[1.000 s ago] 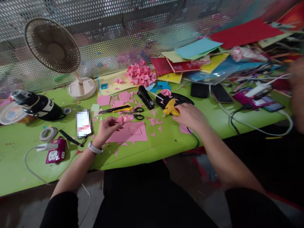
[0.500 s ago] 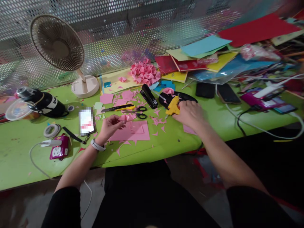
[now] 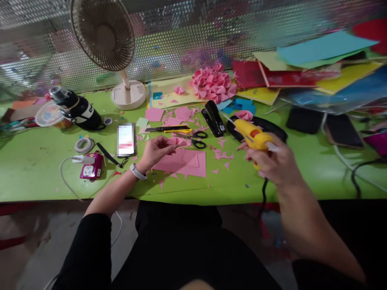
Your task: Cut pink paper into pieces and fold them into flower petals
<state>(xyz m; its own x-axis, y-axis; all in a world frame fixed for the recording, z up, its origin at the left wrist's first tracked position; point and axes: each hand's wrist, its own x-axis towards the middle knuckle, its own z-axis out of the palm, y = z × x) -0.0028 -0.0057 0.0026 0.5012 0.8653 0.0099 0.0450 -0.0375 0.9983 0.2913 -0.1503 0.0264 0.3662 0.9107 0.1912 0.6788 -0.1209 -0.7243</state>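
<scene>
the left hand (image 3: 155,154) is nearly closed, with thumb and fingertips pinching a small folded pink paper (image 3: 180,141) just above the far edge of a flat pink sheet (image 3: 198,167). the right hand (image 3: 276,163) is curled around the handle of a yellow glue gun (image 3: 249,133), holding it well apart from the folded paper, with its nozzle pointing left and away from the person. a black cord (image 3: 265,191) hangs below that hand.

just beyond the folded paper lie a pair of scissors (image 3: 199,143) and a yellow and black cutter (image 3: 177,129). a black stapler (image 3: 214,119) sits between the scissors and the glue gun, and pink scraps (image 3: 222,154) are scattered around. further back, a cluster of pink paper flowers (image 3: 214,84) rests partly on a pale yellow sheet (image 3: 167,89). a phone (image 3: 126,139) with a lit screen lies left of the cutter, on the green table (image 3: 223,187).
</scene>
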